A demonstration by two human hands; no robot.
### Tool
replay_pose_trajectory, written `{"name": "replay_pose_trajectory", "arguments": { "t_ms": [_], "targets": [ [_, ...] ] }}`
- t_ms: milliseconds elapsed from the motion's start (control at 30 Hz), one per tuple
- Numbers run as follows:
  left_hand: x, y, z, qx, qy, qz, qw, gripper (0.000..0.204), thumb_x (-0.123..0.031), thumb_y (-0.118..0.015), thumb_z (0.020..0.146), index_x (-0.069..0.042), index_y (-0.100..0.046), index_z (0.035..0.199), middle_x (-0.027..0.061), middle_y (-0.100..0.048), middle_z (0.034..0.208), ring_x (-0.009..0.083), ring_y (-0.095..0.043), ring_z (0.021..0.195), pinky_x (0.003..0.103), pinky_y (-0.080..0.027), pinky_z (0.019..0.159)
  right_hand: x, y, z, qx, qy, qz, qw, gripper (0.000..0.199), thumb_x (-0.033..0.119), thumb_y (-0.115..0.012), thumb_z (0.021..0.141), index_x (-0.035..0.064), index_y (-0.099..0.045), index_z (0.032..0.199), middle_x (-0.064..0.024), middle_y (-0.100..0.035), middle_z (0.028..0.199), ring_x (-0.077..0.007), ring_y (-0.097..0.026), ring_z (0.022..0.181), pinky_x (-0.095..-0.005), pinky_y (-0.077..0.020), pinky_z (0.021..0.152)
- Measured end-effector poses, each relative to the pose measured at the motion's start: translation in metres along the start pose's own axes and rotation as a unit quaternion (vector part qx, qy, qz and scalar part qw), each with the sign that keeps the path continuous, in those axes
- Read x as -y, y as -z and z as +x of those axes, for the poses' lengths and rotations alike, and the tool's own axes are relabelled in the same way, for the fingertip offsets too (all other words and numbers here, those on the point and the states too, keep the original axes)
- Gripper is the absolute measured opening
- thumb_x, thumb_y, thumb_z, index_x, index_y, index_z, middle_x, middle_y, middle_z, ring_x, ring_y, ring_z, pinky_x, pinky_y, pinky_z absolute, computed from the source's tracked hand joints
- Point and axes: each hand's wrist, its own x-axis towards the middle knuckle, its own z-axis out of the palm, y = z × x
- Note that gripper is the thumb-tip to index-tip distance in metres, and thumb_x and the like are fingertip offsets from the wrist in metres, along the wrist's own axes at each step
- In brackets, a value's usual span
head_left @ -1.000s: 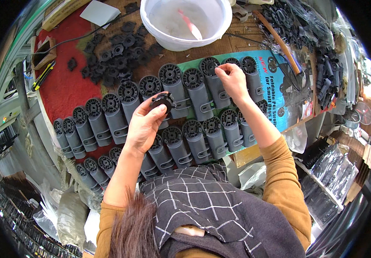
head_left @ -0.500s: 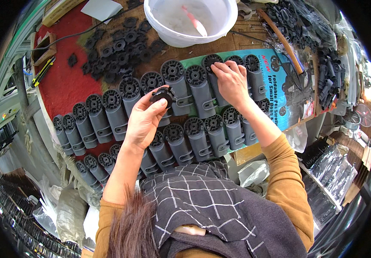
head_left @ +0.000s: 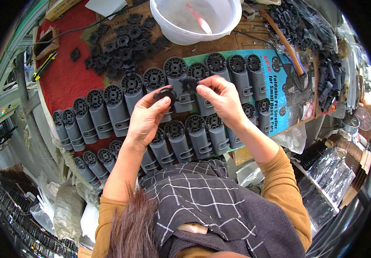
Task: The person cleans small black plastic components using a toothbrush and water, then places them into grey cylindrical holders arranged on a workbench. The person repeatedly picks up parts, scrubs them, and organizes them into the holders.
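Observation:
My left hand (head_left: 144,120) is closed, pinching what looks like a small stack of black plastic discs (head_left: 166,94) between thumb and fingers. To its right, my right hand (head_left: 224,103) grips one black notched plastic disc (head_left: 189,85) by its edge; motion blurs the disc a little. Both hands hover over two rows of grey plastic tubes (head_left: 117,118), which lean side by side with their round, spoked black ends facing up. A far-row tube (head_left: 216,63) has a darker centre in its end. My hands and forearms hide several tubes.
Loose black discs (head_left: 125,53) lie heaped beyond the tubes. A white tub (head_left: 174,32) with a red-and-white tool stands at the far edge. Further right are a wooden-handled tool (head_left: 282,41) and more black parts (head_left: 331,77). A yellow-black cutter (head_left: 45,66) lies far left.
My right hand has left the end of a far-row tube and come left, close to my left hand. A black disc now shows in its fingers. My left hand stays nearly still.

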Motion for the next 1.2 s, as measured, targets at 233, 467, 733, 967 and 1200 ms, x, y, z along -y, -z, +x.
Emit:
{"name": "replay_pose_trajectory", "arguments": {
  "t_ms": [233,467,733,967,1200],
  "targets": [
    [0.001,0.014,-0.003,-0.005,-0.025,-0.018,1.0,0.032,-0.006,-0.067,0.089,-0.007,-0.064,0.121,0.0007,-0.067,0.111,0.0082,-0.063,0.097,0.023,-0.051,0.086,-0.034,0.023,0.042,-0.101,0.357,-0.514,0.773,0.013,0.015,-0.071,0.073,0.0156,-0.066,0.085,0.0041,-0.058,0.092,-0.0194,-0.052,0.095,-0.0364,-0.0355,0.084],
    [0.001,0.014,-0.002,-0.004,-0.03,-0.034,0.999,0.033,-0.006,-0.067,0.089,-0.007,-0.064,0.122,0.0002,-0.068,0.107,0.0079,-0.063,0.094,0.023,-0.051,0.085,-0.045,0.019,0.046,-0.042,0.349,-0.517,0.78,0.019,0.011,-0.066,0.074,0.0151,-0.067,0.093,0.0039,-0.06,0.097,-0.0192,-0.051,0.105,-0.0361,-0.0357,0.089],
    [-0.002,0.009,-0.004,0.004,-0.03,-0.031,0.999,0.035,-0.007,-0.068,0.089,-0.008,-0.063,0.124,-0.0026,-0.068,0.1,0.0054,-0.061,0.091,0.022,-0.049,0.086,-0.034,0.017,0.036,0.044,0.31,-0.686,0.656,0.042,0.007,-0.062,0.073,0.0086,-0.064,0.115,0.0004,-0.06,0.12,-0.0209,-0.05,0.113,-0.0383,-0.0361,0.094],
    [-0.004,0.009,-0.009,0.003,-0.041,-0.032,0.999,0.036,-0.007,-0.068,0.089,-0.009,-0.063,0.124,-0.0031,-0.068,0.101,0.0047,-0.061,0.092,0.022,-0.049,0.086,-0.032,0.004,0.032,-0.015,0.349,-0.648,0.676,0.031,0.009,-0.059,0.074,0.0023,-0.064,0.104,-0.0049,-0.057,0.095,-0.0211,-0.051,0.101,-0.0378,-0.0368,0.09],
    [-0.003,0.016,-0.016,-0.002,-0.056,-0.035,0.998,0.035,-0.006,-0.067,0.089,-0.009,-0.064,0.124,-0.0022,-0.068,0.103,0.0048,-0.061,0.092,0.021,-0.049,0.086,-0.038,0.001,0.025,-0.016,0.329,-0.683,0.652,0.04,0.01,-0.056,0.079,0.0038,-0.061,0.118,-0.0048,-0.058,0.115,-0.021,-0.051,0.107,-0.0394,-0.0354,0.093]
  ]
}}
